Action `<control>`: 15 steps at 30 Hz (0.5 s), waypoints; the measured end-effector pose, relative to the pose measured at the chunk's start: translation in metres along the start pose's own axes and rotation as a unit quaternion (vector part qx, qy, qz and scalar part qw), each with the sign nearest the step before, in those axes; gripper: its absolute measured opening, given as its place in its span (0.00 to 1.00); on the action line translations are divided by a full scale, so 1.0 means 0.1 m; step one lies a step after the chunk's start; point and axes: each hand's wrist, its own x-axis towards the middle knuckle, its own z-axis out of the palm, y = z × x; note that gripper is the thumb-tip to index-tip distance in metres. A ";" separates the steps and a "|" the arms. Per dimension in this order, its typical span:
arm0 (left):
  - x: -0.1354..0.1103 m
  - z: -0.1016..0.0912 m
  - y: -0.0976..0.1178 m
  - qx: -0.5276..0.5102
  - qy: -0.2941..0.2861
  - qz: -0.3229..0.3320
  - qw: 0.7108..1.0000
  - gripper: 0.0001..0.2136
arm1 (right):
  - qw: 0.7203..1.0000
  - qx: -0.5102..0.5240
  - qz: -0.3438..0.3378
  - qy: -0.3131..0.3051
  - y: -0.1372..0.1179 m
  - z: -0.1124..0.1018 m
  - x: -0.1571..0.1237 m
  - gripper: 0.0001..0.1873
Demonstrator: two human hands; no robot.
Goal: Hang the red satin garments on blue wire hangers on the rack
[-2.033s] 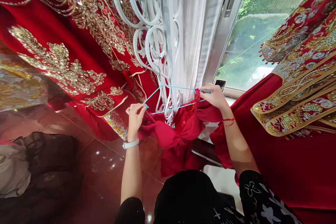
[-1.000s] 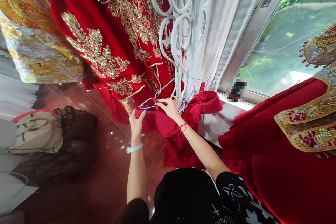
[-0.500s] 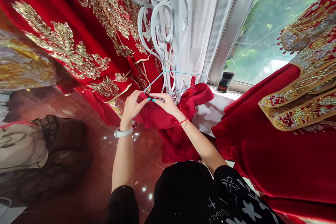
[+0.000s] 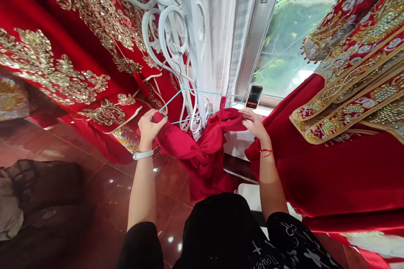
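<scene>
A plain red satin garment (image 4: 202,149) hangs on a thin light-blue wire hanger (image 4: 192,92), whose hook is caught on a white scrolled metal stand (image 4: 167,38). My left hand (image 4: 149,126) is closed on the garment's left edge at the hanger's left tip. My right hand (image 4: 254,124) pinches the red fabric at the hanger's right end. A red strap (image 4: 222,105) lies over the hanger bar between my hands.
Red robes with gold embroidery hang at the left (image 4: 72,50) and right (image 4: 350,92). A white curtain (image 4: 217,29) and a window frame (image 4: 257,29) stand behind. A phone (image 4: 254,96) rests on the sill. Dark bags (image 4: 44,206) lie on the red tiled floor.
My right hand has left the hanger's left end and crossed to the right end. My left hand stays on the left edge. The garment is spread wider along the hanger.
</scene>
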 end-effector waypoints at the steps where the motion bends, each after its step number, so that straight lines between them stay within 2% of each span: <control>1: 0.00 0.01 -0.01 -0.001 0.004 -0.001 1.000 0.08 | 0.999 -0.021 -0.020 -0.019 -0.02 -0.04 0.00 0.22; 5: -0.02 0.02 -0.03 -0.010 0.008 -0.009 1.000 0.11 | 0.979 -0.161 -0.094 -0.078 -0.12 -0.09 0.07 0.19; 8: -0.04 0.01 -0.04 0.003 0.018 -0.012 1.000 0.11 | 0.955 -0.261 -0.096 -0.106 -0.14 -0.09 0.14 0.13; 12: -0.02 0.02 -0.06 0.036 0.035 -0.016 0.999 0.12 | 0.947 -0.304 -0.081 -0.058 -0.14 -0.18 0.30 0.14; 15: 0.02 0.04 -0.08 0.050 0.037 -0.024 0.998 0.12 | 0.937 -0.334 -0.095 -0.028 -0.22 -0.27 0.48 0.15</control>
